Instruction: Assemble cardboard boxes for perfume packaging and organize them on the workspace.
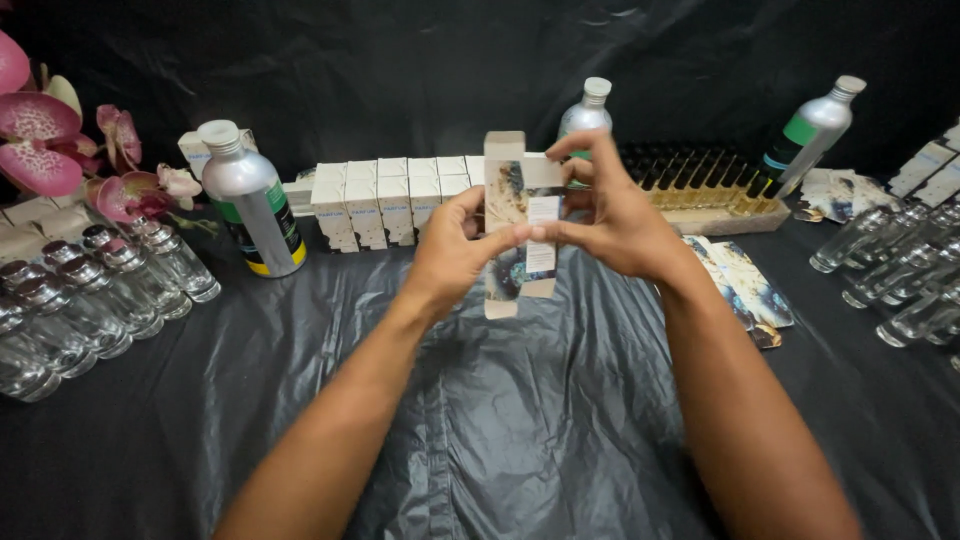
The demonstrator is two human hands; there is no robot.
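At the far left we see pink orchids (45,140), and below them a cluster of clear glass vials (90,300) with silver caps lying on the black sheet (520,430). Just right of these stands an aluminium bottle (252,200) with a white cap and a green and yellow label. Behind it, a row of white boxes (395,200) runs along the back of the table.

In the middle, our left hand (455,250) grips a small carton (520,225) from its left side, the thumb stretched across the printed front and the fingers curled behind it. The carton is held upright in the air above the sheet, its top and bottom flaps standing open. Our right hand (615,215) closes on the carton's right side, the thumb pressing the front near the left thumb and the fingers hooked over the upper edge. Both hands are partly closed around it.

Behind the hands stands a second bottle (588,110). To the right, a tray of dark vials (700,180) sits by a tilted bottle (812,130) with a green band. Flat printed cartons (745,285) lie just beside our right wrist, and more clear vials (900,270) lie at the far right.
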